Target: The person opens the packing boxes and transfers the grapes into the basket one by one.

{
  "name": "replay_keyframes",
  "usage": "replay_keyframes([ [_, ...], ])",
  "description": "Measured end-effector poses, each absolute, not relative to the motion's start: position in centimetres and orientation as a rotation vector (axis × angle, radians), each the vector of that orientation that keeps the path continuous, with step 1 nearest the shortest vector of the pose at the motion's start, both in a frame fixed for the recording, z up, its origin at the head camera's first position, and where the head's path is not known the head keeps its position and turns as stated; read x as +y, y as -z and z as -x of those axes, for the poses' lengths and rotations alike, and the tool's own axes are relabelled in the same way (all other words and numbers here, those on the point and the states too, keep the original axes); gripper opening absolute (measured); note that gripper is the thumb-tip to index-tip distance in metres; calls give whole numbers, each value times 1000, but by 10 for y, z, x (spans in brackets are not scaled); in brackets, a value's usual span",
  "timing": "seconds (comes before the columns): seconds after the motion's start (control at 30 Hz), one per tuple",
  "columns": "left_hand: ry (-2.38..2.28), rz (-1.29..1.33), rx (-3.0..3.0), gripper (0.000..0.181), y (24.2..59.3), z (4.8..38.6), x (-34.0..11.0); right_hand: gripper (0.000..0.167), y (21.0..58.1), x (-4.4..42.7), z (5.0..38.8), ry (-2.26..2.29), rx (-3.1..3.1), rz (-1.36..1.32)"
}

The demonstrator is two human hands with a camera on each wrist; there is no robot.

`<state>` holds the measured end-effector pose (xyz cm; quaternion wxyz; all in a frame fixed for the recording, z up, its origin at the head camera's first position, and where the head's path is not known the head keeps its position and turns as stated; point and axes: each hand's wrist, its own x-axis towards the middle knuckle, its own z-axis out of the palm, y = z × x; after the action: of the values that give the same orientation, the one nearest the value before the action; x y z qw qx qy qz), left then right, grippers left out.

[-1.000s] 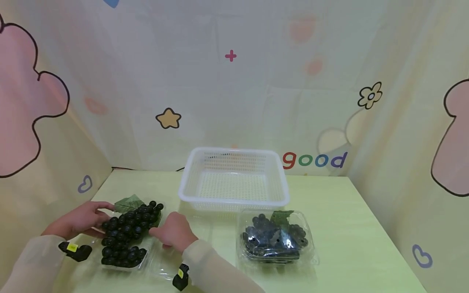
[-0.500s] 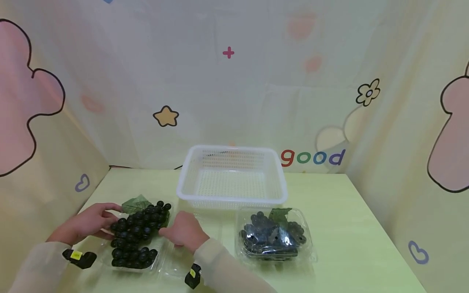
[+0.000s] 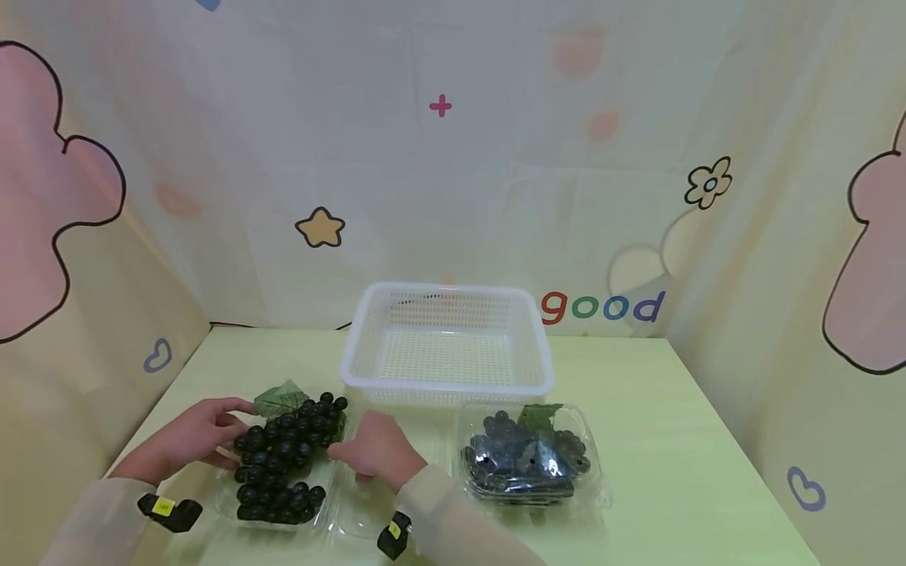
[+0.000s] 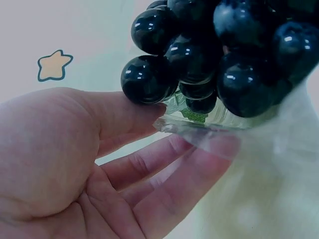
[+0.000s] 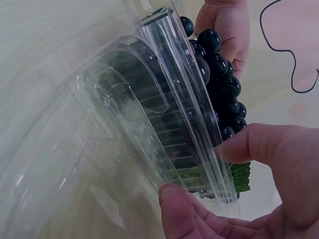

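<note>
Open clear box [image 5: 187, 94] at left near side of bench [image 3: 672, 456], grapes [image 3: 283, 464] heaped above its rim, leaf [image 3: 281, 399] at the far end; flap of clear lid [image 3: 362, 515] lies out to its right. Left hand [image 3: 198, 436]: thumb and fingers closed to a narrow pinch on the left rim. Right hand [image 3: 380, 448]: thumb over the right rim, a fingertip beneath, likewise a pinch. Whether the base touches the bench: cannot tell. Basket [image 3: 447, 391] stands far; closed box [image 3: 520, 497] of grapes to the right. Handling, judged: thin plastic, light, slick and likely to flex under squeeze; glossy grapes probably slide if tilted. Opposite rims look the sound hold, kept level and gentle; gripping the lid flap would likely bend the hinge.
</note>
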<state>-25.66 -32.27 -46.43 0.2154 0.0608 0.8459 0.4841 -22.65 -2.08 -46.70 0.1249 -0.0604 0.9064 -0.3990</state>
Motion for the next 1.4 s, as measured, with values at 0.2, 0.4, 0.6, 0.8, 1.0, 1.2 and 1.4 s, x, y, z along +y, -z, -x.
replay_keyframes([
  [0.2,-1335,-187,2345,53,463,257,-318,51,469,-16,226,1178,2661,190],
  [0.4,-1356,-189,2311,57,460,254,-318,52,468,-15,227,1190,2647,190],
  [0.6,-1360,-184,2271,54,458,255,-319,39,466,-9,228,1223,2656,175],
  [0.8,-1333,-171,2255,50,457,260,-320,59,460,-6,230,1337,2657,212],
  [1.0,-1339,-190,2223,51,457,262,-320,60,441,-9,222,1861,1988,104],
  [1.2,-1342,-172,2224,57,457,262,-320,97,422,-20,213,2142,1354,-132],
  [1.4,-1344,-171,2232,58,458,262,-320,106,424,-39,212,2182,1238,-252],
])
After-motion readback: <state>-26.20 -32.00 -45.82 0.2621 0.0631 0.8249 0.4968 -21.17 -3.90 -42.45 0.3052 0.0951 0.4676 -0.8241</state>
